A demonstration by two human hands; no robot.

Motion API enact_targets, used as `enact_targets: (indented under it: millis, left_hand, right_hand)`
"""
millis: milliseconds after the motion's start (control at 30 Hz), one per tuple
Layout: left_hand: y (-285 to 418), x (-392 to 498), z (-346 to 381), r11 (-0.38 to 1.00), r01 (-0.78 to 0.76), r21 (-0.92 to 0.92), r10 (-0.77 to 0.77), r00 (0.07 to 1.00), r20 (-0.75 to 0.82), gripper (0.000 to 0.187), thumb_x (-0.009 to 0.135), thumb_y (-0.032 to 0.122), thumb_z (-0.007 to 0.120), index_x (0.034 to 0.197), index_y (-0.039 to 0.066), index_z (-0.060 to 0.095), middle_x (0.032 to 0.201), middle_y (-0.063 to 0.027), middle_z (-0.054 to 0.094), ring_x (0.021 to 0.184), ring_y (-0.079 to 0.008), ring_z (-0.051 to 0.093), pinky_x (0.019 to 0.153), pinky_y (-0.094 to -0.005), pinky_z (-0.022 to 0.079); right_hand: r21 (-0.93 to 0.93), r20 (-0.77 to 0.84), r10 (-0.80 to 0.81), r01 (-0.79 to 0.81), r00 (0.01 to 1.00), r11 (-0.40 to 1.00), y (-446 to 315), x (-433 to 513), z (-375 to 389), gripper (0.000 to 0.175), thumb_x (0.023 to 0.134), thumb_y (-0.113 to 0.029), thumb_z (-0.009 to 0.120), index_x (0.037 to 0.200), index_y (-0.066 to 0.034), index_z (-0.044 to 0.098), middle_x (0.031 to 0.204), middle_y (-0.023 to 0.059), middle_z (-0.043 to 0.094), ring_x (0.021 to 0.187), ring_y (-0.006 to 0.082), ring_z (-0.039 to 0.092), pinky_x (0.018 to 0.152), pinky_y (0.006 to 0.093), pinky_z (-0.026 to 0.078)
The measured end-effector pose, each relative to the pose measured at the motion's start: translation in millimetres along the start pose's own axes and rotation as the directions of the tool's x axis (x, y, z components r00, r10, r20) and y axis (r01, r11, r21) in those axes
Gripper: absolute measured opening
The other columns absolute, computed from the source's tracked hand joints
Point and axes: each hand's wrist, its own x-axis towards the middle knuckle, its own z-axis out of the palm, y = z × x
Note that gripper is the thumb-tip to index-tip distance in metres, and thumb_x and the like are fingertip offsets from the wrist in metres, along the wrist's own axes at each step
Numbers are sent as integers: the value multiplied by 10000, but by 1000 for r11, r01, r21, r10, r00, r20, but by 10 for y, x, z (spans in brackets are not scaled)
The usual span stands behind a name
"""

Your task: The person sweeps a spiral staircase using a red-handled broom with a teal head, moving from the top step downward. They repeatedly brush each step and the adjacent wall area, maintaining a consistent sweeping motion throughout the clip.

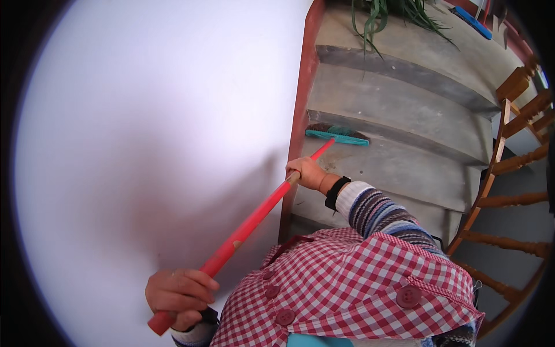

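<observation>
My left hand (180,295) is closed around the upper end of a red broom handle (247,225), near its tip. Farther down the same handle, my right hand (305,172) grips it beside the wall's edge. The handle slants up and right to a teal broom head (338,138) with dark bristles. That head lies on a grey concrete stair tread (403,169), close to the riser behind it and near the red skirting. A small brownish patch of debris (331,162) shows on the tread just below the head.
A white wall (151,108) with red skirting (303,86) borders the stairs on the left. Wooden banisters (516,201) curve along the right. A long-leaved green plant (377,17) hangs over an upper step, and a blue brush head (472,22) stands at the top right.
</observation>
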Motion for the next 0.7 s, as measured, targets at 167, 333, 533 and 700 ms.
enact_targets:
  millis: [167,333,533,700]
  left_hand:
    - [254,-339,-270,998,-49,-39,47,998,-44,240,773,141,645,598,2,558,579,-148,593,542,-292,621,490,-339,531]
    - [765,-405,-555,978,-189,-92,180,979,-96,195,793,112,616,681,28,482,564,-90,520,455,-188,517,498,-301,500]
    - [142,-615,-251,994,-94,-53,77,963,-260,109,779,20,607,689,-20,559,655,-189,596,544,-286,605,570,-387,563]
    - [336,-705,-293,985,-140,102,161,957,-241,332,801,148,637,559,74,422,539,-52,554,490,-168,557,533,-264,517]
  right_hand:
    - [-7,313,40,-40,949,999,-339,-76,160,82,713,-171,603,786,-134,617,702,132,622,679,346,605,608,431,479]
    - [-77,322,23,2,946,997,-1024,46,-125,98,720,-167,588,810,-128,592,681,123,616,651,350,599,594,448,476]
    - [-15,236,-7,11,972,1000,-304,-35,295,110,701,-159,616,791,-108,580,683,121,608,656,345,592,583,435,459]
    - [-30,504,-33,56,863,998,-630,-56,94,88,732,-176,586,791,-114,605,708,115,618,699,338,600,631,434,469]
